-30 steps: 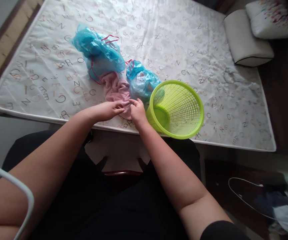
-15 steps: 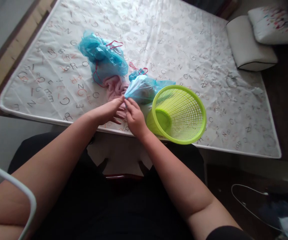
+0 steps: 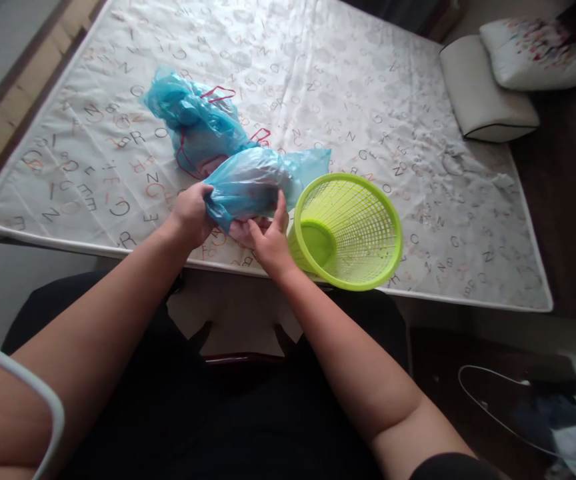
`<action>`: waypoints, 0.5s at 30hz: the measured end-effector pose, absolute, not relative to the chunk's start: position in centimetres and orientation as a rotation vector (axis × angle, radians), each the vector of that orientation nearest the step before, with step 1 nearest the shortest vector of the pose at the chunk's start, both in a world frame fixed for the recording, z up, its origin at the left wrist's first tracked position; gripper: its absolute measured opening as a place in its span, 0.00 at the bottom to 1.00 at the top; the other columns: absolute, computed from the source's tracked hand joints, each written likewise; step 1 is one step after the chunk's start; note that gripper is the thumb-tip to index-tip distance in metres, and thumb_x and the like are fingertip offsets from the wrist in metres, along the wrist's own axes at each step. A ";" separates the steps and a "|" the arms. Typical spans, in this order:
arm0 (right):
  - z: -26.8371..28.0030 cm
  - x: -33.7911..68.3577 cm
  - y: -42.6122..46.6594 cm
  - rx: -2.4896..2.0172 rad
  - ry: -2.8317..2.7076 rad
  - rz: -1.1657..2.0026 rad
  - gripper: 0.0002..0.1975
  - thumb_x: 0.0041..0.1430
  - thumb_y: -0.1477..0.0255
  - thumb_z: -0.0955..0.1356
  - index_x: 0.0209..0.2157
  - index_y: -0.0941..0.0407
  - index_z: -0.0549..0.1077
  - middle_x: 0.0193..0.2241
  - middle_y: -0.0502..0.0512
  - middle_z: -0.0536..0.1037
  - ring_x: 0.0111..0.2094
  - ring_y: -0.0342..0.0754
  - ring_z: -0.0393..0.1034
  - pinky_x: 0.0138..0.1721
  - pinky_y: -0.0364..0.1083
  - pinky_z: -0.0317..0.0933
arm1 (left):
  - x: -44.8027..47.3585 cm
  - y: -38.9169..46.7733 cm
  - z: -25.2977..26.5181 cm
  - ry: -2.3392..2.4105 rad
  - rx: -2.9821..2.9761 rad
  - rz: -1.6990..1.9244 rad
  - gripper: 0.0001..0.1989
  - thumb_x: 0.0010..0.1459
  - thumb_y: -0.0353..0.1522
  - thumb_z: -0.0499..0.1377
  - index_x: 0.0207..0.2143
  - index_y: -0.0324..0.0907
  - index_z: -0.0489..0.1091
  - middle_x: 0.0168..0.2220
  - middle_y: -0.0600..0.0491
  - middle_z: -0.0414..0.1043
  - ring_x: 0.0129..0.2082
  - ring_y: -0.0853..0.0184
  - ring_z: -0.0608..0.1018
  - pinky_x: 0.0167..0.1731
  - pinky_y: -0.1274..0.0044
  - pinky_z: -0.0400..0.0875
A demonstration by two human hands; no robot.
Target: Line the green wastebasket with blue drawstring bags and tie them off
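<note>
Seen from above, a person's two bare hands work at the edge of a pale mattress [image 3: 433, 220] printed with scattered letters. Just above the centre of the view, at about eleven o'clock, lies a light blue plastic bag [image 3: 255, 177], filled out and slightly see-through, something dark showing inside. The left hand [image 3: 193, 213] grips its gathered end at the bag's eight o'clock, thumb pressed on top, plastic pinched tight. The right hand [image 3: 271, 237] is at the bag's five o'clock, its thumb and forefinger spread apart, the forefinger against the near side; its other fingers cannot be made out clearly. Just beyond, between ten and eleven o'clock from this bag, a second blue bag [image 3: 198, 120] rests crumpled on the mattress, with a little pink cloth [image 3: 212, 165] showing between the two. At the right hand's three o'clock, a lime green mesh basket [image 3: 363, 230] leans over, its wide mouth facing up and right. Farther off, at the basket's two o'clock, sit a cream cushion [image 3: 488, 93] and a flower-patterned white pillow [image 3: 538, 53].
</note>
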State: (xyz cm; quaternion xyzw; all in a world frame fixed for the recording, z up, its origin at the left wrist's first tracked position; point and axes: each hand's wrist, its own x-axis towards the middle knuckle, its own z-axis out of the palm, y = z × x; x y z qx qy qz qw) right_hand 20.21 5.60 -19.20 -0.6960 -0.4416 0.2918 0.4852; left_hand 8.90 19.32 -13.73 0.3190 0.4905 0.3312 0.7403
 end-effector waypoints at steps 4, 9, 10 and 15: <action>-20.6 21.0 6.2 -1.695 -0.717 0.794 0.41 0.69 0.53 0.69 0.75 0.54 0.52 0.59 0.68 0.74 0.59 0.59 0.73 0.59 0.60 0.71 | 8.6 18.9 -13.2 1.063 0.809 0.626 0.12 0.64 0.40 0.68 0.39 0.40 0.74 0.24 0.54 0.73 0.23 0.68 0.76 0.26 0.79 0.76; -20.5 21.1 6.9 -1.524 -0.401 0.985 0.20 0.63 0.54 0.71 0.47 0.54 0.72 0.36 0.54 0.77 0.38 0.51 0.75 0.41 0.51 0.75 | 7.8 17.8 -12.8 1.149 1.157 0.270 0.11 0.55 0.35 0.74 0.34 0.39 0.76 0.23 0.50 0.75 0.17 0.66 0.74 0.18 0.78 0.70; -20.2 21.0 7.0 -1.483 -0.379 1.038 0.18 0.62 0.54 0.71 0.44 0.53 0.71 0.33 0.52 0.75 0.35 0.49 0.74 0.38 0.49 0.74 | 7.7 17.6 -12.8 1.155 1.194 0.158 0.10 0.56 0.35 0.72 0.33 0.39 0.76 0.23 0.48 0.76 0.18 0.64 0.75 0.18 0.77 0.70; -17.7 20.5 6.4 -1.432 -0.610 1.095 0.13 0.57 0.58 0.71 0.33 0.52 0.71 0.28 0.47 0.71 0.31 0.45 0.67 0.34 0.44 0.67 | 7.7 17.1 -13.1 1.085 1.130 -0.007 0.12 0.67 0.37 0.58 0.36 0.41 0.77 0.31 0.45 0.79 0.29 0.57 0.83 0.25 0.72 0.78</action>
